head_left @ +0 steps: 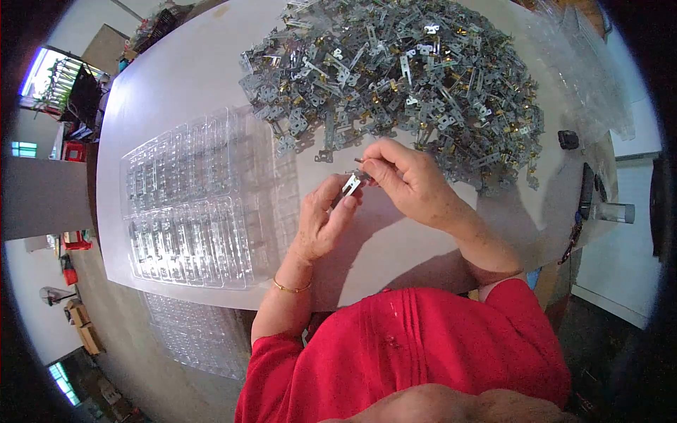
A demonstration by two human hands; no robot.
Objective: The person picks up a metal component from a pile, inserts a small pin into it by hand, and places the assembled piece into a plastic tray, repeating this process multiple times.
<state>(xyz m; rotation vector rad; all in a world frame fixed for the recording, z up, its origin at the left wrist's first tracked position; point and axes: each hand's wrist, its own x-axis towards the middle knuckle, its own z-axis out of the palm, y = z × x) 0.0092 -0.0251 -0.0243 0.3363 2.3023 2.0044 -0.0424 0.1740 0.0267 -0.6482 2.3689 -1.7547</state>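
My left hand (326,215) is closed around a small flat metal bracket (351,185) with a bright, shiny face. At the bracket's upper end, my right hand (403,180) pinches with thumb and forefinger. A short, dark, thin piece shows at those fingertips, too small to name. Just beyond both hands rises a large heap of metal brackets (395,77), grey with some brass-coloured bits. Left of my hands lies a clear plastic tray (236,204), its slots holding rows of metal parts.
The white table (176,92) carries everything. Clear plastic sheeting (585,70) lies at the far right, near a small black object (568,139). More clear trays (197,338) sit below the table's left front edge. A clear cylinder (613,213) is at the right edge.
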